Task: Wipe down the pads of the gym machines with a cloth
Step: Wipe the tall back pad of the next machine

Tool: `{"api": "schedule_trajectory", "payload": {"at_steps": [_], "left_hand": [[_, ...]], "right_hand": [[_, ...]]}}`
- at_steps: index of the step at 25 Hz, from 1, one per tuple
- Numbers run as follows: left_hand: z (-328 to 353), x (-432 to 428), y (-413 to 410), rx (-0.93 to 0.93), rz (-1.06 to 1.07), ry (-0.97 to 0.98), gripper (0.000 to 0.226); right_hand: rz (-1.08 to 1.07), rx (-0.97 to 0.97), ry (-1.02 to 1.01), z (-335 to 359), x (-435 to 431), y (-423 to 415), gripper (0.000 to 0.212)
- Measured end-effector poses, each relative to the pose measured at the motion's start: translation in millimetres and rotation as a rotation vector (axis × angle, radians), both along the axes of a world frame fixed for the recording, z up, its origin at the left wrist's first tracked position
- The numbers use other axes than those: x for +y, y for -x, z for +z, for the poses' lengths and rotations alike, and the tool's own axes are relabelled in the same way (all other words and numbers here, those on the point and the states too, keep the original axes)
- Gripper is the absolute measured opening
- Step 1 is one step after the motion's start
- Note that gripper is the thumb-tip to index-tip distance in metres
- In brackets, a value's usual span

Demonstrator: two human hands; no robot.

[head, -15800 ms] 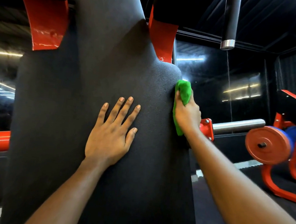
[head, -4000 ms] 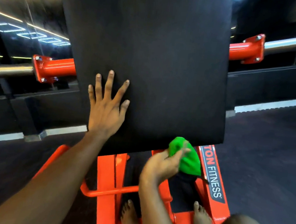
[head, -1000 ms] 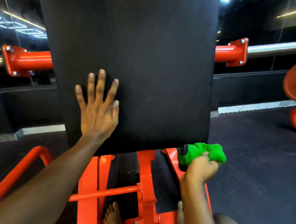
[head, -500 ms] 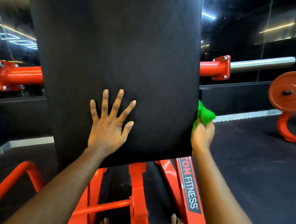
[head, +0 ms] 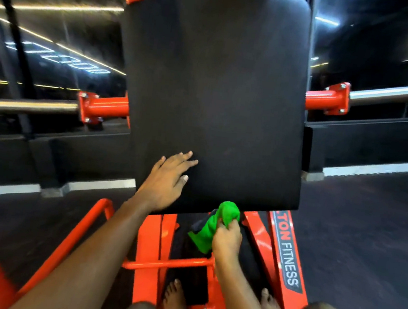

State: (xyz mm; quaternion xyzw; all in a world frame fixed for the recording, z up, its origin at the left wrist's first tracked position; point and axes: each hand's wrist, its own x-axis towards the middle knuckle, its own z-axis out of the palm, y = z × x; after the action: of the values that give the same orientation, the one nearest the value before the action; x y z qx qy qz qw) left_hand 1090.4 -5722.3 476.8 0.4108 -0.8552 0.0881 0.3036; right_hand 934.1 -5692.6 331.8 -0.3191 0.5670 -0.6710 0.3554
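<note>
A tall black pad (head: 217, 92) of an orange gym machine stands upright in front of me. My left hand (head: 167, 180) rests on its lower left part with the fingers straight. My right hand (head: 226, 239) grips a bunched green cloth (head: 215, 223) just under the pad's bottom edge, near the middle. The cloth's top touches that edge and the rest hangs down beside my fist.
The orange frame (head: 152, 249) with a crossbar (head: 168, 264) and a lettered rail (head: 285, 253) runs under the pad. My bare feet (head: 175, 299) stand on it. Steel bars (head: 393, 91) stick out on both sides. Dark floor (head: 365, 234) lies to the right.
My right hand has moved the cloth from the pad's right edge down to under its bottom edge, toward the middle. My left hand has slid lower and turned to the right.
</note>
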Motion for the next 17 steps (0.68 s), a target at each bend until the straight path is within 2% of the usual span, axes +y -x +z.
{"api": "schedule_trajectory", "payload": {"at_steps": [1,3,8,10,13,17], "left_hand": [[-5,6,-15,0.076,-0.002,-0.027,0.049],[-11,19,-47,0.147,0.046,-0.044,0.047],[-18,43,-91,0.146,0.087,-0.055,0.032],[-20,52,-84,0.21,0.046,-0.118,0.031],[-19,80,-56,0.284,-0.034,-0.216,0.032],[-8,121,-15,0.345,-0.169,-0.446,0.054]], "right_hand": [[0.066,0.022,0.04,5,5,-15,0.015],[0.159,-0.003,0.108,14,11,-26,0.022],[0.232,-0.015,0.158,34,31,-21,0.021],[0.286,0.039,0.141,44,40,-7,0.033],[0.368,0.17,0.113,66,69,17,0.036],[0.396,0.313,0.133,101,114,42,0.041]]}}
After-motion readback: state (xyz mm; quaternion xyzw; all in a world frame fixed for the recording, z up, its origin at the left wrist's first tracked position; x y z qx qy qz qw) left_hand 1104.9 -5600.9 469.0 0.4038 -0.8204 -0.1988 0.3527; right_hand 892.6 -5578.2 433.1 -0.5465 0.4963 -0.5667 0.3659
